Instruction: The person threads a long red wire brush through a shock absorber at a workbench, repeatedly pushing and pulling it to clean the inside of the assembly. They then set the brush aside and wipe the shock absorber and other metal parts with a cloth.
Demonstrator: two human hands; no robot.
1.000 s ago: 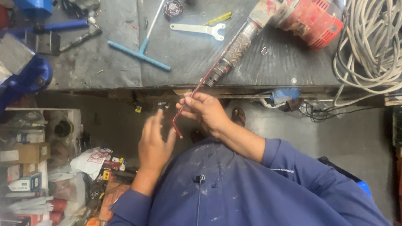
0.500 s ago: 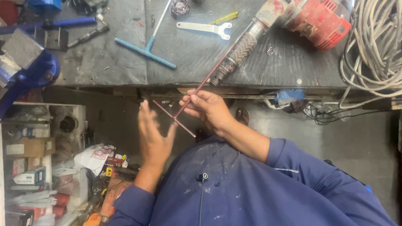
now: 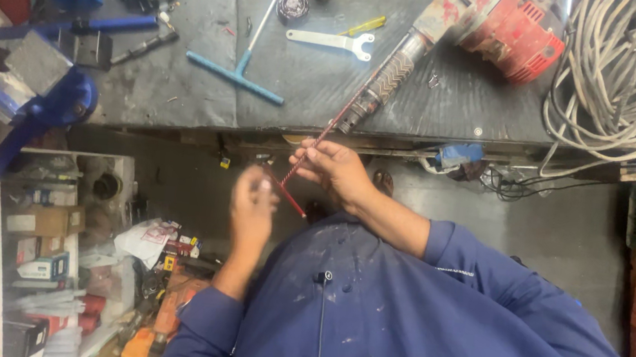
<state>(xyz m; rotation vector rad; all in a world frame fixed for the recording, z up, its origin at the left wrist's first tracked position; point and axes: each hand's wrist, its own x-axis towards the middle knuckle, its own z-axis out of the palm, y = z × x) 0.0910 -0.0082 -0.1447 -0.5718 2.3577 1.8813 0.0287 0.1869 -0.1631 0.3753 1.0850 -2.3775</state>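
My right hand (image 3: 335, 168) pinches a thin red rod (image 3: 314, 143) running to the rotary hammer's (image 3: 459, 36) ribbed chuck on the scuffed grey table (image 3: 420, 110); my left hand (image 3: 251, 211), blurred, pinches a second red rod (image 3: 289, 193).

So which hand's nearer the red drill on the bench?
Right. The right hand grips the thin red rod just below the nose of the red drill. The left hand is lower and further left, blurred, by the rod's bottom end.
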